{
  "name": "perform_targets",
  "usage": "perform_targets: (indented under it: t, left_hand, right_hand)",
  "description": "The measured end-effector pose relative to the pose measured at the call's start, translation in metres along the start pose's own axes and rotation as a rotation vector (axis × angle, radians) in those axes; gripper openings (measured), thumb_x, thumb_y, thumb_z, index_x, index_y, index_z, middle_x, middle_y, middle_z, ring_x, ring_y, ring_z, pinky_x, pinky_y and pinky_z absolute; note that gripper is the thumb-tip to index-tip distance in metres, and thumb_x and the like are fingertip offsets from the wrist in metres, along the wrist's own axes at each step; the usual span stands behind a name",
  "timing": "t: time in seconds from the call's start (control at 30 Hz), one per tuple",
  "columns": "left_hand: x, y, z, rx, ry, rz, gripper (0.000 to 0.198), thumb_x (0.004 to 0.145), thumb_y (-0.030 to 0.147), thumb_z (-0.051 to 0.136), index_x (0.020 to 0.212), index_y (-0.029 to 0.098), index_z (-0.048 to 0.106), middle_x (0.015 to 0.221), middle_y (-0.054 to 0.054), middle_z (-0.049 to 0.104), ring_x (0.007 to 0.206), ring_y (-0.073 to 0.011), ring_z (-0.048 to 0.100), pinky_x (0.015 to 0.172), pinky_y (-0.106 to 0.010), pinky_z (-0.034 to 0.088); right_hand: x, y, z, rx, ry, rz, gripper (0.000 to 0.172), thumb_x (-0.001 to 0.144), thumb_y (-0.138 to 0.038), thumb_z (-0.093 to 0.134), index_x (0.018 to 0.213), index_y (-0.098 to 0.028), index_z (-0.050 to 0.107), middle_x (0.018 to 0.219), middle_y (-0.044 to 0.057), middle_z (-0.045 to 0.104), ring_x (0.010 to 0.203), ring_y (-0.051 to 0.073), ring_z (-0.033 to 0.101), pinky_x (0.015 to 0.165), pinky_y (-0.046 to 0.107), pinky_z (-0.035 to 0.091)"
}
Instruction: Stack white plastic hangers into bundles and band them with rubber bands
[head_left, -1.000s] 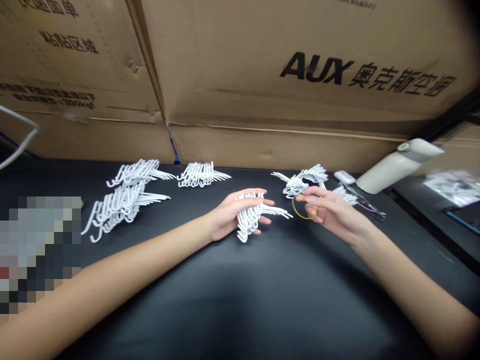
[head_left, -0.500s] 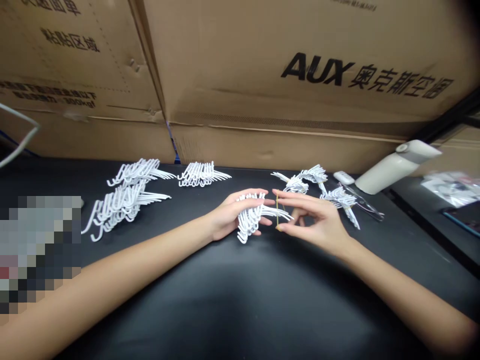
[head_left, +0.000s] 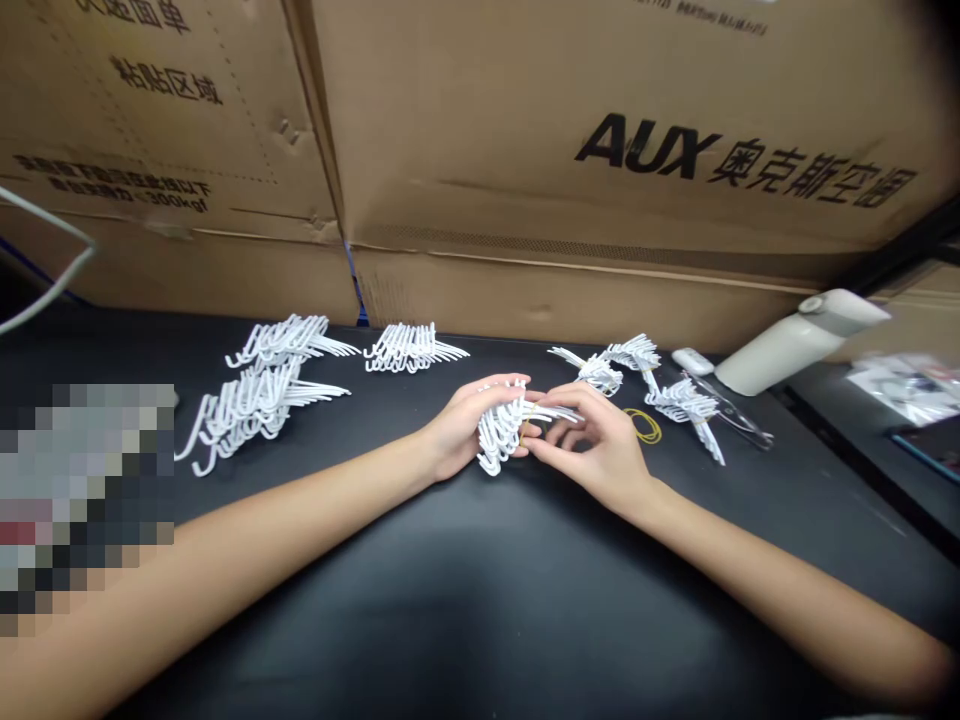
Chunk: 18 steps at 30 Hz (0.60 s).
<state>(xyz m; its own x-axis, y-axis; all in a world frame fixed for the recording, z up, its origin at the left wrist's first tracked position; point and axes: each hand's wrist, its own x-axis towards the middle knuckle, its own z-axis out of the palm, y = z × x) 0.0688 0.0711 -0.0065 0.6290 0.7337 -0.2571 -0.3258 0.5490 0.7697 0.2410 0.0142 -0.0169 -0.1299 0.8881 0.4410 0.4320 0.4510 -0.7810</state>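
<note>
My left hand [head_left: 463, 425] is closed round a bundle of white wire hooks [head_left: 498, 432], its bent ends facing down and the straight ends pointing right. My right hand [head_left: 600, 445] pinches a yellow rubber band [head_left: 526, 425], which now lies around the straight ends close to the bent part. Part of the band is hidden by the fingers. On the table past my right hand lie several loose yellow rubber bands [head_left: 643, 426].
Loose hook piles [head_left: 247, 410] lie at the left, with another pile [head_left: 411, 348] at the back. Hook bundles [head_left: 682, 400] lie at the right, near a white bottle [head_left: 795, 345] lying tilted and a small white case [head_left: 691, 361]. Cardboard boxes [head_left: 525, 200] line the back.
My right hand has moved left, carrying the stretched rubber band along the hooks' straight ends to their bent part. The loose rubber bands have come into sight behind it.
</note>
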Motion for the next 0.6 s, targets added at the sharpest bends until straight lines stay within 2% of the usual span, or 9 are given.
perform_targets:
  t: [0.1,0.17,0.3,0.4,0.5,0.6]
  left_hand:
    - [-0.0003,0.0000,-0.0001,0.009,0.004,0.001,0.032,0.078,0.019,0.064,0.108,0.017,0.056,0.100,-0.009,0.069,0.066,-0.0181,0.069,0.050,-0.030,0.059]
    - [-0.0009,0.0002,0.0005,0.039,0.008,0.000,0.034,0.077,0.021,0.065,0.109,0.017,0.056,0.094,-0.008,0.070,0.069,-0.0193,0.069,0.050,-0.031,0.059]
    - [-0.0029,0.0005,0.0030,0.116,0.007,-0.018,0.039,0.075,0.026,0.070,0.111,0.019,0.057,0.079,-0.005,0.068,0.063,-0.0184,0.067,0.051,-0.032,0.058]
    - [-0.0044,0.0007,0.0044,0.158,0.002,-0.021,0.043,0.072,0.028,0.073,0.111,0.021,0.057,0.082,-0.005,0.068,0.063,-0.0175,0.066,0.053,-0.032,0.058]
    - [-0.0047,0.0003,0.0047,0.190,-0.020,-0.024,0.044,0.071,0.026,0.074,0.111,0.022,0.057,0.082,-0.004,0.066,0.064,-0.0159,0.064,0.054,-0.032,0.058]
    - [-0.0041,-0.0005,0.0049,0.196,-0.017,-0.024,0.041,0.073,0.022,0.070,0.111,0.021,0.057,0.080,-0.004,0.065,0.062,-0.0146,0.062,0.052,-0.031,0.058]
  right_hand:
    - [0.0029,-0.0007,0.0003,0.135,-0.049,0.192,0.033,0.069,-0.032,0.076,0.094,-0.020,0.057,0.096,0.006,0.066,0.053,0.010,0.059,0.041,0.022,0.046]
    - [0.0053,-0.0025,-0.0007,0.161,-0.075,0.244,0.032,0.069,-0.033,0.076,0.092,-0.020,0.060,0.091,0.006,0.067,0.056,0.012,0.059,0.044,0.023,0.047]
    - [0.0066,-0.0054,-0.0023,0.121,-0.079,0.182,0.032,0.070,-0.034,0.076,0.097,-0.019,0.065,0.085,0.005,0.065,0.063,0.015,0.061,0.051,0.026,0.049]
    - [0.0063,-0.0049,-0.0037,0.068,-0.064,0.094,0.030,0.073,-0.033,0.074,0.098,-0.020,0.066,0.086,0.005,0.063,0.065,0.015,0.060,0.052,0.027,0.049]
    - [0.0065,-0.0039,-0.0053,0.030,-0.050,0.022,0.027,0.074,-0.031,0.073,0.097,-0.020,0.067,0.089,0.006,0.065,0.073,0.018,0.062,0.060,0.030,0.052]
    - [0.0055,-0.0041,-0.0044,0.054,-0.052,0.043,0.028,0.073,-0.031,0.074,0.099,-0.021,0.067,0.095,0.007,0.066,0.080,0.020,0.063,0.063,0.031,0.053]
